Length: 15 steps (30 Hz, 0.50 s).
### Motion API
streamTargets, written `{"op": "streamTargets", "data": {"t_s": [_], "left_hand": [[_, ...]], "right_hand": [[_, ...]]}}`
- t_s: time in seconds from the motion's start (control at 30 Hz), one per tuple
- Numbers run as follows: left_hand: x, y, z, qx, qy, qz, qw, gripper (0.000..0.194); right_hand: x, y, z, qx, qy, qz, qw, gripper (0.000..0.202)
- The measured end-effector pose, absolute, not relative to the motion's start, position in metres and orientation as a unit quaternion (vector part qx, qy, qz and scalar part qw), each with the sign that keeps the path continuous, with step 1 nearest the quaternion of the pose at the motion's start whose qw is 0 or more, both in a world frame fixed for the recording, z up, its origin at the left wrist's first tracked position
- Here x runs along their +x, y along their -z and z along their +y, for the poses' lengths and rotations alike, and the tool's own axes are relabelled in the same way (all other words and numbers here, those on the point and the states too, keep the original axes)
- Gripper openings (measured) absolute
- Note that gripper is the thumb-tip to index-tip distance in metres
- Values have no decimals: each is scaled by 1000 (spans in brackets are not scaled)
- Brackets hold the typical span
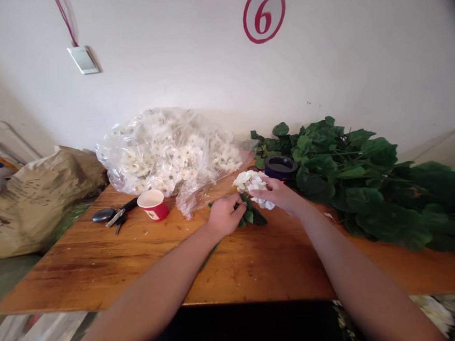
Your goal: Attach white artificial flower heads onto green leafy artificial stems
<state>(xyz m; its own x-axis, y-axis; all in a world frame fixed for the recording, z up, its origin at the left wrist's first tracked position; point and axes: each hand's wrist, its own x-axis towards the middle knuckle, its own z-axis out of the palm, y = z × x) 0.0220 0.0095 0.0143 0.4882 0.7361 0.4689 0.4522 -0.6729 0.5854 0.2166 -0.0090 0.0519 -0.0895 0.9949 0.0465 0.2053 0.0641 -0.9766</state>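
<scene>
Over the middle of the table, my left hand [226,216] is closed around the green stem [209,257] of an artificial flower. Small green leaves [259,218] stick out beside its fingers, and the stem's lower end slants toward me. A cluster of white artificial flowers [247,179] sits just above those leaves. My right hand [279,192] grips this cluster from the right, its fingers bent over the petals. Where stem and blossoms join is hidden by leaves and fingers. Behind my right hand lies a dark blue roll of tape [281,167].
A clear plastic bag of white flowers [164,154] lies along the wall. Left of it are a red paper cup [152,205], a black oval object [104,215] and a nail clipper [115,218]. Green leafy stems [369,186] cover the table's right side. Brown sacks [45,188] stand left.
</scene>
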Motion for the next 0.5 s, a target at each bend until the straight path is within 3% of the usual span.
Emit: {"op": "streamTargets", "data": {"t_s": [0.5], "left_hand": [[20, -15, 11, 880, -307, 336, 138, 26]], "right_hand": [[211, -39, -3, -594, -257, -673, 359, 30]]}}
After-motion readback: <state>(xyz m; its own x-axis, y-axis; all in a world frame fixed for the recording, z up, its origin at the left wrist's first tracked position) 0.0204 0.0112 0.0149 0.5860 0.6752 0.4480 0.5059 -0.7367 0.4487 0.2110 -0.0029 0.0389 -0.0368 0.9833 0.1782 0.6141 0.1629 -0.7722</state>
